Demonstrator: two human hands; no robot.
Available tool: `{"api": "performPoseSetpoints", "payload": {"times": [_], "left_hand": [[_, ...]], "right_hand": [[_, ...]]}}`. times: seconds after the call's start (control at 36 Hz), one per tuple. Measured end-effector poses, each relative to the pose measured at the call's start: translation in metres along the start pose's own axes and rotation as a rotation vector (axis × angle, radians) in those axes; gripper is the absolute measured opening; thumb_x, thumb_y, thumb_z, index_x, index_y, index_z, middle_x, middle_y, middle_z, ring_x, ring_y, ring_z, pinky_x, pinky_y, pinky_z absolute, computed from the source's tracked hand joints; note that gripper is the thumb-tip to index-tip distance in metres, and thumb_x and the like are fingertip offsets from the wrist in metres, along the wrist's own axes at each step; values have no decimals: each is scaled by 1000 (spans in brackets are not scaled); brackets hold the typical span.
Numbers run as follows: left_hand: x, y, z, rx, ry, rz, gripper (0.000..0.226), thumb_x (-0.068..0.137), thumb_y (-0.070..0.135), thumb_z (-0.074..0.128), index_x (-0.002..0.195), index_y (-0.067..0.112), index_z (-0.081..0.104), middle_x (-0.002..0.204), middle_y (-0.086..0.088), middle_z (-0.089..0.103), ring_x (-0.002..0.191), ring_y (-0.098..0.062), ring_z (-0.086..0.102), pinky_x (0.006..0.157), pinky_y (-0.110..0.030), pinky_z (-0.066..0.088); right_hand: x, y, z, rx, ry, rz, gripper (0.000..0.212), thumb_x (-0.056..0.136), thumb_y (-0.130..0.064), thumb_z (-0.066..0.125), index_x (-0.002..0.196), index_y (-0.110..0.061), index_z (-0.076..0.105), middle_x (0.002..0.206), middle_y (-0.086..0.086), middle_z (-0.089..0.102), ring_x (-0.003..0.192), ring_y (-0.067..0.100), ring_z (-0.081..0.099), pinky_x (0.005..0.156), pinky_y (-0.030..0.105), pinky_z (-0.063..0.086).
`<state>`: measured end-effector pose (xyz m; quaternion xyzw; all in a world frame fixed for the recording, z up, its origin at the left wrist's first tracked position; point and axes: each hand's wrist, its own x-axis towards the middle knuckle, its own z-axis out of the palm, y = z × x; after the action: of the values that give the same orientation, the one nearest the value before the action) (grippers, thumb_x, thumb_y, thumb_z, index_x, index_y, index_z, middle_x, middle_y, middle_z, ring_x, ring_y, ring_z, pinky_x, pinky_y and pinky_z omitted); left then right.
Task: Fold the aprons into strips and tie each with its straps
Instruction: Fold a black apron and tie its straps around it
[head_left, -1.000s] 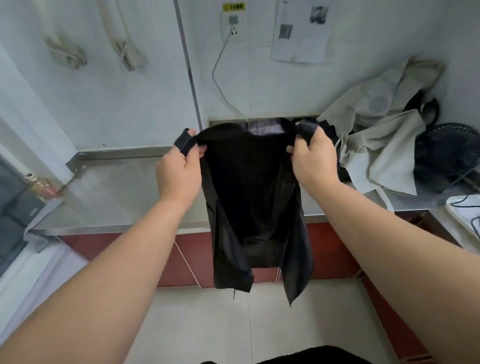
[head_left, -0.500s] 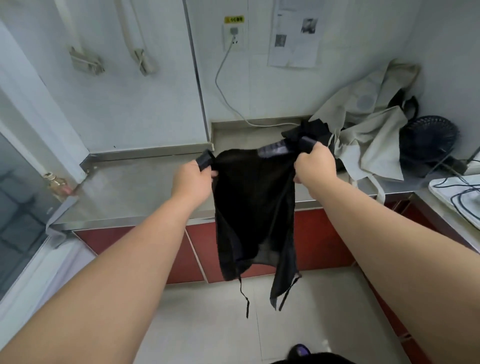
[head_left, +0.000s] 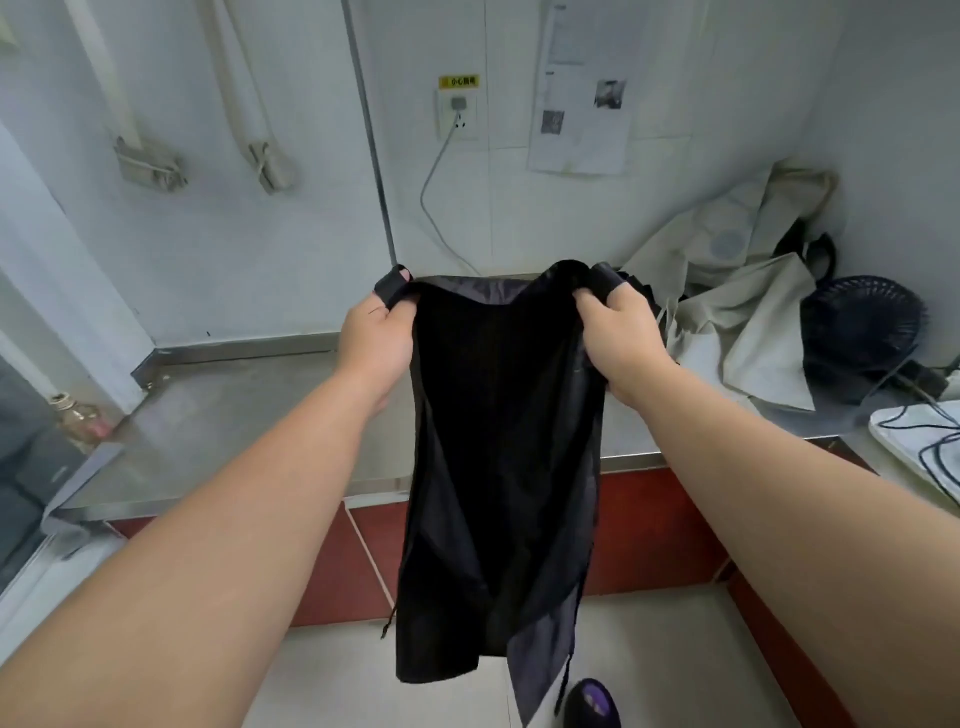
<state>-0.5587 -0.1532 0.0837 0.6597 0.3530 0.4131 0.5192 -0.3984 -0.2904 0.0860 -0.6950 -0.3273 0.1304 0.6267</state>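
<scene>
A black apron (head_left: 498, 467) hangs in the air in front of the steel counter (head_left: 234, 415), folded lengthwise into a narrow panel. My left hand (head_left: 376, 343) grips its top left corner, with a strap end sticking up past the fingers. My right hand (head_left: 621, 332) grips the top right corner, where the cloth is bunched. The apron's lower end and thin straps dangle down to near the floor. A heap of beige aprons (head_left: 737, 306) lies on the counter at the right.
Two rolled, tied beige bundles (head_left: 150, 166) (head_left: 270, 166) hang on the wall at the left. A dark fan (head_left: 862, 332) and cables sit at the counter's right end. A small bottle (head_left: 78, 415) stands at the left edge. Red cabinet fronts lie below.
Both hands have kept their grip and lifted the apron's top edge, drawing closer together. The apron hangs narrower and longer than before.
</scene>
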Motion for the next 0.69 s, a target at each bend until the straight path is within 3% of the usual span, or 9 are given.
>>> {"api": "performPoseSetpoints", "payload": {"times": [0.06,0.14,0.22,0.31,0.39,0.44,0.53,0.61,0.69], "left_hand": [[18,5,11,-9,-13,-11,23,93,27,51,112,31,64,79,16,60,79,-5,54,82,-26,42],[52,13,30,-54,-39,6,20,96,26,50,109,38,61,99,13,65,97,-4,58,88,-23,44],[93,28,57,-38,-17,38,12,92,30,54,88,37,64,88,10,63,84,-6,58,84,-29,46],[120,30,71,-7,8,32,22,87,32,54,68,39,60,78,4,53,74,-15,48,73,-32,39],[150,21,96,-23,22,30,29,95,30,52,72,46,61,75,10,55,69,-10,50,73,-30,42],[164,14,108,-37,32,5,22,97,29,50,84,44,57,79,18,56,76,-2,54,84,-28,45],[193,1,124,-42,65,-43,23,97,28,51,78,38,58,79,18,59,79,-2,56,94,-34,47],[216,-7,134,-39,66,-70,30,96,26,51,71,39,63,77,15,63,80,-6,59,91,-35,49],[247,-21,144,-53,51,-71,40,96,24,50,66,44,66,74,16,63,79,-7,59,85,-30,49]], "right_hand": [[22,1,-1,-40,6,-40,18,96,-18,41,104,-9,55,82,3,50,75,13,46,67,28,38],[68,1,-5,-56,7,-90,18,96,-16,41,99,-2,52,78,3,43,71,13,40,64,27,34],[127,-6,-12,-91,7,-112,21,97,-18,40,102,-4,55,82,3,49,74,14,45,68,27,38],[163,-5,-13,-132,-4,-130,22,97,-21,40,101,-6,56,91,6,57,85,18,53,78,31,42],[204,7,-13,-143,-24,-118,22,97,-22,40,100,-5,55,94,9,59,87,19,55,81,33,45],[222,17,-13,-171,-44,-108,23,97,-21,39,101,-4,54,96,10,60,88,21,55,80,32,44],[253,35,-9,-200,-67,-76,20,99,-21,38,97,-6,52,86,3,53,77,15,50,68,27,39],[279,52,-2,-177,-93,-43,26,99,-22,38,108,-4,54,96,5,57,90,18,52,79,25,38],[308,64,8,-192,-97,-21,25,100,-21,37,113,-6,53,99,5,56,93,17,50,79,22,34]]}}
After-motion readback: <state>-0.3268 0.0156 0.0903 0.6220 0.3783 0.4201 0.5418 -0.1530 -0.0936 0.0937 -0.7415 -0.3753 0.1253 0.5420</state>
